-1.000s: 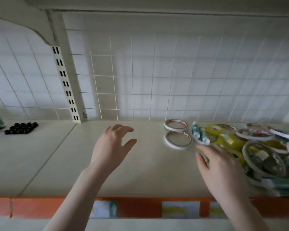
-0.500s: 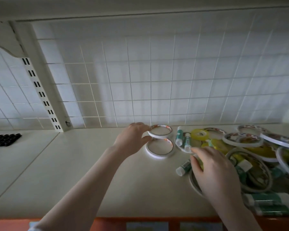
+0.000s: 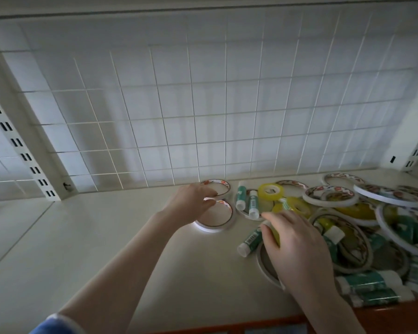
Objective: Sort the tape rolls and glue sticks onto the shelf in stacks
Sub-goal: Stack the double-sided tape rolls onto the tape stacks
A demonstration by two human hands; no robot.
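One view only, head cam. Left hand (image 3: pixel 191 204) is out at the two white tape rolls near the back grid: far roll (image 3: pixel 221 184) by the wire grid panel (image 3: pixel 203 104), near roll (image 3: pixel 223 219) just in front of it. Fingers are curled over the gap between the two, thumb tip on the near roll's rim. Looks like a pinch starting on one rim, but I can't tell if it's actually closed on anything. Right hand (image 3: pixel 297 249) is curled down on the left edge of the pile, grip apparently around something yellow, likely a yellow tape roll; the object is mostly hidden by the hand.

Pile (image 3: pixel 362 213) sits on the right part of the shelf (image 3: pixel 94 249): white rolls, yellow rolls (image 3: pixel 270 191), green glue sticks (image 3: pixel 250 241) all mixed and overlapping. No stacks formed yet, judging by the layout.

Risks:
- Thin rolls lie flat, so the rim pinch may slip or drag the neighbouring roll along.
- Pulling from the pile could shift the overlapping rolls on top.
- Glue sticks lie on their sides; a nudge could roll them off the front edge.
- Both hands working at once, attention split.
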